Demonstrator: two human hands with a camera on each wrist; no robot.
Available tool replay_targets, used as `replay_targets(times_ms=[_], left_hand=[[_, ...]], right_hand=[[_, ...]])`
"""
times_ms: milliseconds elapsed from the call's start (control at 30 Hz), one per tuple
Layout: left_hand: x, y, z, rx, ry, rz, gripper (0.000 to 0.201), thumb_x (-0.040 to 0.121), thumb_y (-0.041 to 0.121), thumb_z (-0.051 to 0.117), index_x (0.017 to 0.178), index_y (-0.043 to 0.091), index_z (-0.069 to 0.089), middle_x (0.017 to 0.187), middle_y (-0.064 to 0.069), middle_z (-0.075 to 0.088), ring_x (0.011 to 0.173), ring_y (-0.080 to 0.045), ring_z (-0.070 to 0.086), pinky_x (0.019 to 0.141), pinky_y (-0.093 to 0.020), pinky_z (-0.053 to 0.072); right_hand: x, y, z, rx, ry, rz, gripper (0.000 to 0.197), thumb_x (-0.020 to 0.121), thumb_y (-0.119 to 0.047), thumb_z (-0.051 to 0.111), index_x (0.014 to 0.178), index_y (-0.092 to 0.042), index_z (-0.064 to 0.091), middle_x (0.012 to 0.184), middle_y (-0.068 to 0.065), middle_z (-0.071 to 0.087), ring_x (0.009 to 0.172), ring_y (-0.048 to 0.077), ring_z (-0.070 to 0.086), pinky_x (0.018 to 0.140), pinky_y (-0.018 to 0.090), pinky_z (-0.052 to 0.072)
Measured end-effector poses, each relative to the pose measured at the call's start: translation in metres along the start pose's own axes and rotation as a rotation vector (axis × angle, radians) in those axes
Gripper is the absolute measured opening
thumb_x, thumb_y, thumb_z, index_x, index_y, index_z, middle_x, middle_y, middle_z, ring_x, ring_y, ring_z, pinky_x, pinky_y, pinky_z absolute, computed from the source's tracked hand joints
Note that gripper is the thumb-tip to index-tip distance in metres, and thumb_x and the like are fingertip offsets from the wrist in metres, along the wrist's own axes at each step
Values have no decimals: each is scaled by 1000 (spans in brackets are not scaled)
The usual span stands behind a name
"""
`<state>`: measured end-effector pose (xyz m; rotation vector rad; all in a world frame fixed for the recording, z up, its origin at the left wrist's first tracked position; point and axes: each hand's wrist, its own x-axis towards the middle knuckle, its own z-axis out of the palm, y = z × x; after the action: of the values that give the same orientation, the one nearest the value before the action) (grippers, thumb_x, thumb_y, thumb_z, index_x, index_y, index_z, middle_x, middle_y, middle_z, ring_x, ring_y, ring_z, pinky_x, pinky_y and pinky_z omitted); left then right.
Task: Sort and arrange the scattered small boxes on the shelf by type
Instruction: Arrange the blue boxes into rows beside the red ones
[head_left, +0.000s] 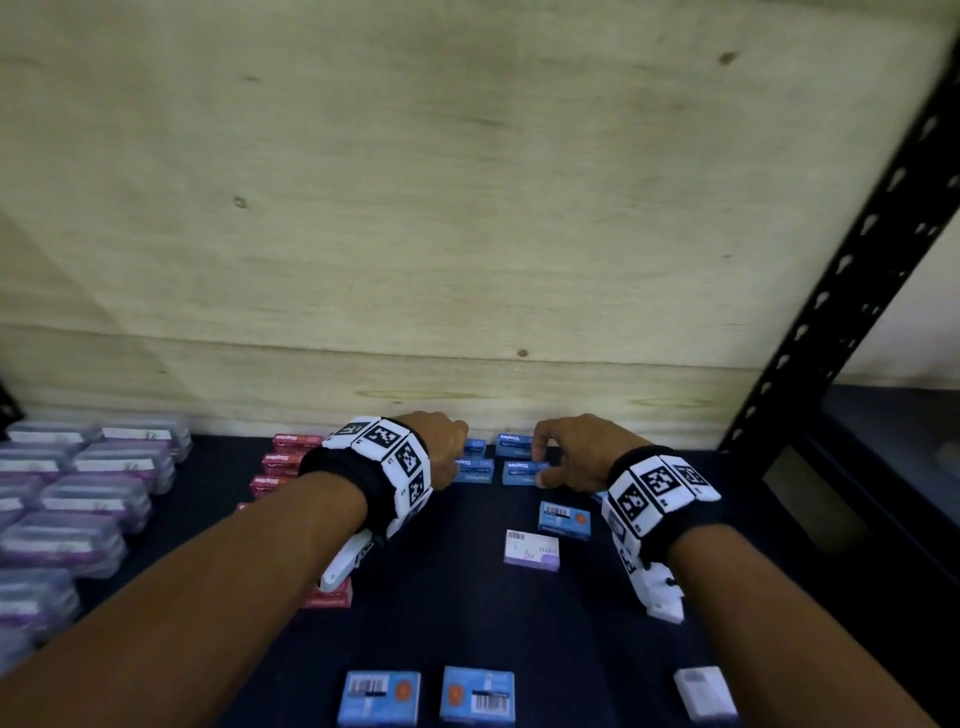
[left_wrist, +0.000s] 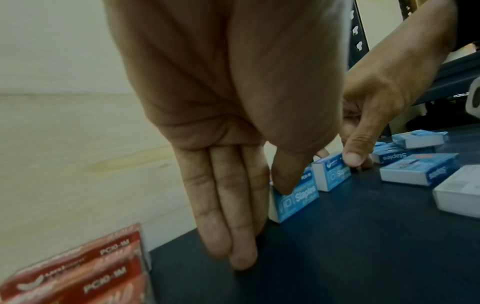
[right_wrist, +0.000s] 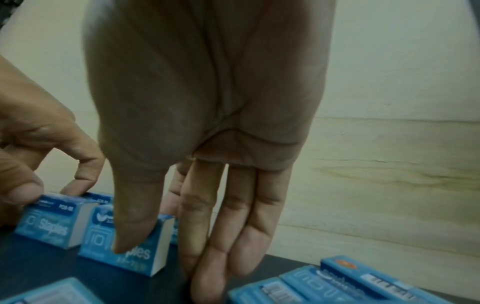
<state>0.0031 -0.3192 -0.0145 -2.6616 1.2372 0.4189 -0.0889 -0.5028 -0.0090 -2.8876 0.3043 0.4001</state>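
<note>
Nearest, two flipped blue boxes (head_left: 427, 696) at 6 o'clock, well apart from both hands at 12: left hand (head_left: 441, 449) and right hand (head_left: 569, 452) each pinching upright blue staple boxes (head_left: 522, 470), long axes 9-to-3, on shelf (head_left: 467, 613).

Blue staple boxes (head_left: 523, 460) stand on edge in a small block against the plywood back wall (head_left: 467, 260), printed fronts facing out. Red staple boxes (head_left: 283, 460) line up to their left along the same wall. Nearer than the block, away from the wall, loose blue boxes (head_left: 564, 519) and a white-and-purple box (head_left: 532, 550) lie flat, barcodes up.
</note>
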Motion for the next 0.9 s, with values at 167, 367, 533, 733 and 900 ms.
replay_targets(times_ms=[167,367,533,733,900], left_hand=[[-7,4,-2,-72,-23,-42,47,97,33,51,133,7,36,117,-12,58,102,-30,60,81,-36,49],[-23,11,-8,-122,-11,-119,61,98,33,49,144,4,20,120,-15,57,104,-30,60,77,-34,45],[-33,25,-31,-88,87,-26,37,95,35,51,125,15,45,111,-5,59,99,-25,59,81,-35,50],[-19,71,-32,-117,63,181,21,92,36,55,109,26,63,105,2,62,95,-20,60,75,-30,47],[3,87,-19,-18,34,240,34,92,43,56,120,25,62,113,0,64,100,-22,61,76,-31,49]], right_hand=[[-3,10,2,99,-5,48,31,88,-37,71,108,-27,49,88,-6,57,89,19,61,78,31,46],[-22,27,-7,304,-77,41,31,92,-25,66,114,-32,46,104,-4,70,95,21,66,87,34,51],[-35,51,-20,265,68,97,16,90,-20,68,101,-29,59,101,-4,68,82,12,63,72,24,48],[-42,68,-18,46,-83,174,31,85,-37,75,112,-29,62,110,-7,61,101,16,62,88,30,49],[-47,77,-16,44,-137,145,47,74,-39,84,113,-31,59,112,-7,55,100,16,58,83,27,45]])
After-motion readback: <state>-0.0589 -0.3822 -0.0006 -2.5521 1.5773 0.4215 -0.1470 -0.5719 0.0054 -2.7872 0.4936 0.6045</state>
